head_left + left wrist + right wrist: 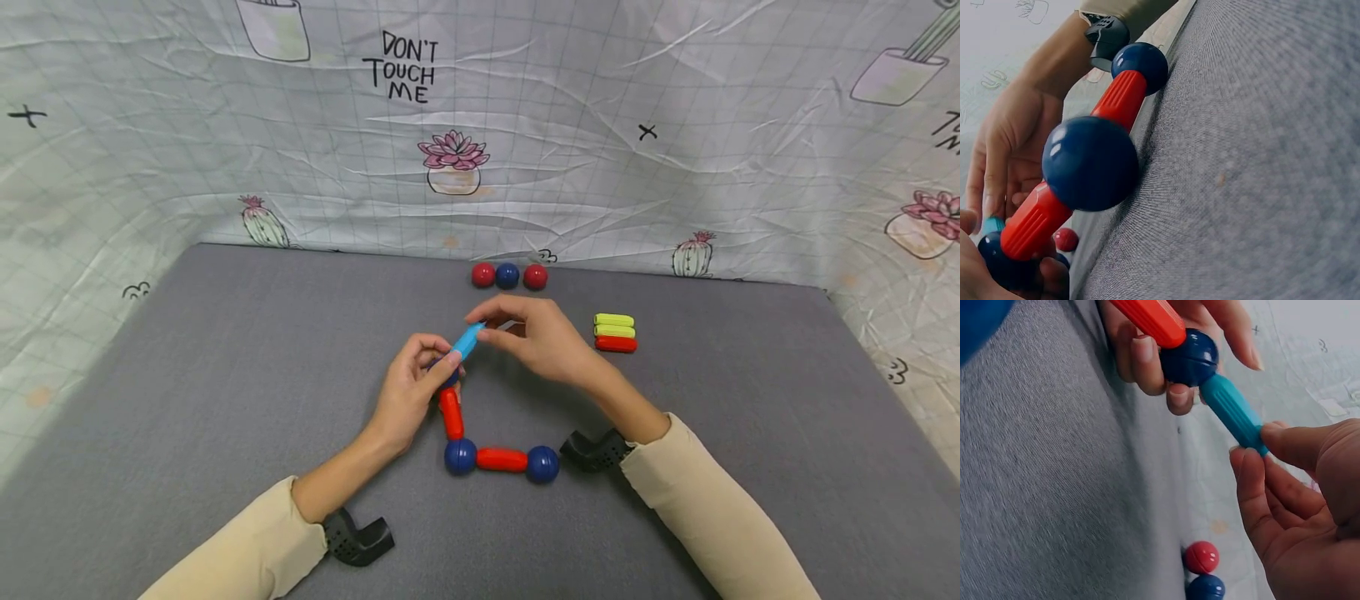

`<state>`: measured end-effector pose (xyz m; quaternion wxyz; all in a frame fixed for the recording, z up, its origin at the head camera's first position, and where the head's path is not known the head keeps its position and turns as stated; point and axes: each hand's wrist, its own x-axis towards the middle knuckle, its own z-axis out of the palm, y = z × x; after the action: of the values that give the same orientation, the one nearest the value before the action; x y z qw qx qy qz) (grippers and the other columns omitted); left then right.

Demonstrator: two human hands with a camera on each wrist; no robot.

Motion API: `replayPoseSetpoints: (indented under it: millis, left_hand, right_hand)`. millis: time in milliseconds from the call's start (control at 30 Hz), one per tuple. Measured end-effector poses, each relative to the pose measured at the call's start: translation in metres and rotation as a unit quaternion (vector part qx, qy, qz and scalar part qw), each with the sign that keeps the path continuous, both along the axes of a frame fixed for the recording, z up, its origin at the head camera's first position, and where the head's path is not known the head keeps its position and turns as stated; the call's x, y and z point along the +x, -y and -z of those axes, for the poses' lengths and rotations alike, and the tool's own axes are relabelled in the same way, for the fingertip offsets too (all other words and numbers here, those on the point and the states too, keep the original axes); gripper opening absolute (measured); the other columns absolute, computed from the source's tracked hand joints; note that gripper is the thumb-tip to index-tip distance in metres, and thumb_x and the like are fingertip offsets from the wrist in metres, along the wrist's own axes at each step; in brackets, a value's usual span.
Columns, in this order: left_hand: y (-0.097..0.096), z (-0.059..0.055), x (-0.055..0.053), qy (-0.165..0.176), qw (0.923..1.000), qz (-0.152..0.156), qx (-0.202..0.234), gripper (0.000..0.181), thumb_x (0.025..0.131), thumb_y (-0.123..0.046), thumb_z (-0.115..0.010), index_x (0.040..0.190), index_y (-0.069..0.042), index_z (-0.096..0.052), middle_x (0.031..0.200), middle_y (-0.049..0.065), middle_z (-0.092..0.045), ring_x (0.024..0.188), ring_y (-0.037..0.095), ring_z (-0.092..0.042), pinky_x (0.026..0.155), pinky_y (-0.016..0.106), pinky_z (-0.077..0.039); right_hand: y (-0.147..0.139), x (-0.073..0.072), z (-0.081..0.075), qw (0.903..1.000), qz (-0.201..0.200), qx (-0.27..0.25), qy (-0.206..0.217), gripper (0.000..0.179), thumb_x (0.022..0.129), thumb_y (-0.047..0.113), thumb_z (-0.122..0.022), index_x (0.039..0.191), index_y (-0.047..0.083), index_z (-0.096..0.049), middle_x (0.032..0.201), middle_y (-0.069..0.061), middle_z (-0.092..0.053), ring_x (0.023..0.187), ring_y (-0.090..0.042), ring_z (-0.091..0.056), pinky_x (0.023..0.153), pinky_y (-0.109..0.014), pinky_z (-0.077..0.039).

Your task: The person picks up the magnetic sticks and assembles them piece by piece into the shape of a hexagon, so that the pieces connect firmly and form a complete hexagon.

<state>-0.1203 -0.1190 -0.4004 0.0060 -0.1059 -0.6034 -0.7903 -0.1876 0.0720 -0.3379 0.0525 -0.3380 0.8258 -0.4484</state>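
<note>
My right hand (pixel 536 333) pinches the far end of a light-blue ridged rod (pixel 1235 414) between thumb and fingers. The rod's other end meets a dark blue ball (pixel 1191 357). Around that ball curl the fingers of my left hand (pixel 405 387), partly covering it in the head view. From the ball a red rod (pixel 452 414) runs to a second dark blue ball (pixel 460 457). Another red rod (pixel 502 459) joins this one to a third dark blue ball (pixel 543 464), forming a bent chain.
Toward the back of the grey table (pixel 262 333), a red ball (pixel 483 275), a blue ball (pixel 507 276) and another red ball (pixel 536 277) sit in a row. To the right lie two yellow-green rods (pixel 614 326) and a red rod (pixel 616 343). A printed cloth (pixel 562 167) hangs behind.
</note>
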Motion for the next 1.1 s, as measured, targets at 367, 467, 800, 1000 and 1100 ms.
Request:
replayPoseSetpoints:
  millis: [367, 467, 800, 1000, 1100]
  left_hand:
    - [0.0, -0.001, -0.001, -0.012, 0.9995, -0.013, -0.026, 0.032, 0.095, -0.001, -0.057, 0.125, 0.005, -0.051, 0.09, 0.029, -0.057, 0.057, 0.017, -0.056, 0.056, 0.028, -0.052]
    - [0.001, -0.001, -0.001, -0.015, 0.9995, -0.017, -0.022, 0.034, 0.095, 0.0, -0.057, 0.128, 0.004, -0.051, 0.092, 0.028, -0.057, 0.057, 0.018, -0.058, 0.058, 0.028, -0.053]
    - [0.002, 0.0, 0.0, -0.016, 0.9995, -0.024, -0.015, 0.031, 0.095, -0.004, -0.058, 0.125, 0.003, -0.054, 0.092, 0.027, -0.059, 0.058, 0.02, -0.061, 0.058, 0.03, -0.053]
    - [0.002, 0.0, 0.0, -0.022, 0.9993, -0.025, -0.018, 0.03, 0.096, -0.006, -0.057, 0.124, 0.003, -0.053, 0.09, 0.028, -0.059, 0.058, 0.021, -0.06, 0.059, 0.031, -0.053]
    - [0.003, 0.0, -0.001, -0.025, 0.9992, -0.025, -0.018, 0.029, 0.096, -0.006, -0.057, 0.124, 0.003, -0.053, 0.09, 0.027, -0.059, 0.058, 0.021, -0.06, 0.059, 0.031, -0.053]
  right_hand:
    - [-0.011, -0.009, 0.004, 0.9983, 0.056, 0.009, -0.012, 0.021, 0.092, 0.014, -0.066, 0.112, 0.014, -0.069, 0.106, -0.003, -0.067, 0.094, -0.012, -0.06, 0.078, -0.034, -0.053]
    - [-0.019, -0.02, 0.006, 0.994, 0.108, 0.003, -0.017, 0.022, 0.092, 0.015, -0.066, 0.114, 0.012, -0.067, 0.108, -0.007, -0.066, 0.095, -0.016, -0.06, 0.081, -0.036, -0.052]
    - [-0.027, -0.052, 0.021, 0.9682, 0.246, 0.041, 0.017, 0.037, 0.093, 0.014, -0.065, 0.128, 0.008, -0.058, 0.134, -0.012, -0.046, 0.091, -0.026, -0.061, 0.066, -0.035, -0.05]
    - [-0.028, -0.063, 0.028, 0.962, 0.262, 0.077, 0.003, 0.036, 0.093, 0.014, -0.065, 0.128, 0.01, -0.059, 0.134, -0.011, -0.049, 0.09, -0.027, -0.06, 0.071, -0.038, -0.05]
    - [-0.027, -0.065, 0.031, 0.9608, 0.264, 0.083, -0.01, 0.032, 0.092, 0.013, -0.065, 0.124, 0.009, -0.062, 0.129, -0.012, -0.053, 0.09, -0.028, -0.06, 0.075, -0.04, -0.049]
